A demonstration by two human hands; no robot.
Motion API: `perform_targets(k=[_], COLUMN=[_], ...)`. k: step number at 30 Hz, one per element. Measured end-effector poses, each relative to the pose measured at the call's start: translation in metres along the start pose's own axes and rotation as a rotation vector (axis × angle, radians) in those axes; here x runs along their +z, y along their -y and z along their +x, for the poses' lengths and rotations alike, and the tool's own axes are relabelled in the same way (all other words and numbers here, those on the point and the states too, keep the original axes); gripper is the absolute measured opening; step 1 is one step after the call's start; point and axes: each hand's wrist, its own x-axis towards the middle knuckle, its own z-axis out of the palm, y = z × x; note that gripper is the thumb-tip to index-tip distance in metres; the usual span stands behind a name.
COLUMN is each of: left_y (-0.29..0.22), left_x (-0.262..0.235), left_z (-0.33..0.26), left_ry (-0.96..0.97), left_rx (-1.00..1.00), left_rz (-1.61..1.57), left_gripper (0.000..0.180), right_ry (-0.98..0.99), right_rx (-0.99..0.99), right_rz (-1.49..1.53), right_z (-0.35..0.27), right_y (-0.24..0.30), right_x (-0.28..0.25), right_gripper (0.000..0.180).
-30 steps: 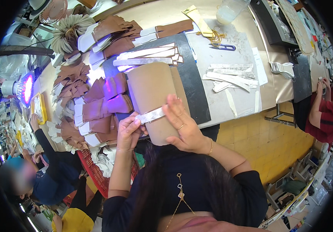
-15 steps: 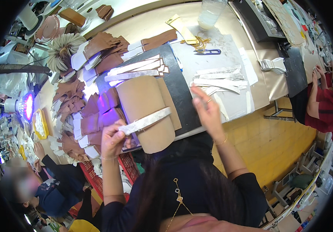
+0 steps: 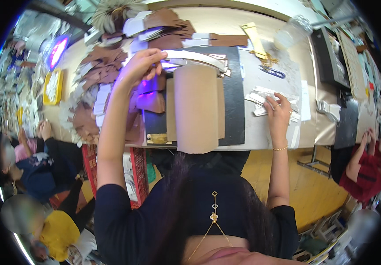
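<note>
My left hand (image 3: pixel 141 66) is raised over the table and pinches one end of a long white strip (image 3: pixel 197 58), which lies across the far end of a tan curved cardboard form (image 3: pixel 196 106). The form rests on a black mat (image 3: pixel 234 101). My right hand (image 3: pixel 278 112) lies fingers down on a pile of white strips (image 3: pixel 261 98) to the right of the mat, touching them.
Brown leather pieces (image 3: pixel 106 66) and white pieces are heaped at the left of the table. Blue-handled scissors (image 3: pixel 272 72) and a clear plastic container (image 3: pixel 293 32) lie at the far right. Other people sit at the left (image 3: pixel 36 168) and right (image 3: pixel 363 168). A red crate (image 3: pixel 135 170) stands below the table.
My left hand has lifted the white strip from the near part of the cardboard form to its far end. My right hand left the form and went right onto the pile of strips.
</note>
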Motion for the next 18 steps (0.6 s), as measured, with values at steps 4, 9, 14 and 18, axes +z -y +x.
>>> perform_targets(k=[4, 9, 14, 18], left_y=[0.016, 0.03, 0.062, 0.09], left_x=[-0.017, -0.052, -0.159, -0.274], left_z=[0.017, 0.007, -0.012, -0.013], left_ry=[-0.2, -0.405, -0.783, -1.039], left_rx=[0.0, 0.051, 0.159, 0.103], left_rz=[0.355, 0.447, 0.418, 0.642], left_gripper=[0.032, 0.033, 0.024, 0.02], right_ry=[0.047, 0.069, 0.066, 0.165], right_rx=[0.0, -0.115, -0.298, -0.294], right_rz=[-0.038, -0.107, -0.272, -0.206], right_z=[0.0, 0.004, 0.007, 0.01], right_y=[0.002, 0.01, 0.015, 0.013], right_x=[-0.001, -0.004, -0.007, -0.007], right_gripper=[0.015, 0.012, 0.015, 0.014])
